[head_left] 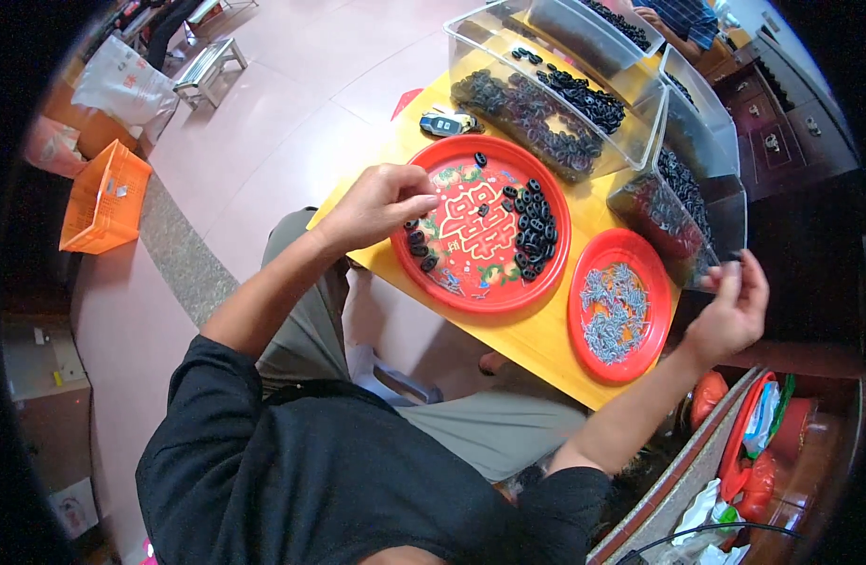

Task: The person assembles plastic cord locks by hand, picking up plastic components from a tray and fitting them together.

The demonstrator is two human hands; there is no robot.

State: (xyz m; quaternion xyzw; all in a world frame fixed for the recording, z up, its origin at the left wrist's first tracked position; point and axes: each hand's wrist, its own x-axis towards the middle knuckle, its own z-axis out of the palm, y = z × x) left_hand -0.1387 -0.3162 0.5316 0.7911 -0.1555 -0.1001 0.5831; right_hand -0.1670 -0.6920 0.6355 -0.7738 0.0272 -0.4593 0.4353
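A round red tray (405,268) with a printed pattern lies on the yellow table. Small black oval parts with holes (537,226) are heaped on its right side, and several more lie at its left edge beside small metal pins (449,280). Over the tray's upper left rim is my left hand (395,198), fingers curled in toward the thumb; what they hold, if anything, is hidden. My right hand (731,311) is raised right of a smaller red tray (584,330) of silvery screw-like pieces (614,315), near a clear bin's corner. Its fingertips are closed together, perhaps on something small and dark.
Clear plastic bins (546,132) full of black parts stand at the table's far side. A car key (449,123) lies beside the big tray. Across the table sits another person (682,24). An orange crate (104,198) and a stool (210,68) stand on the floor at left.
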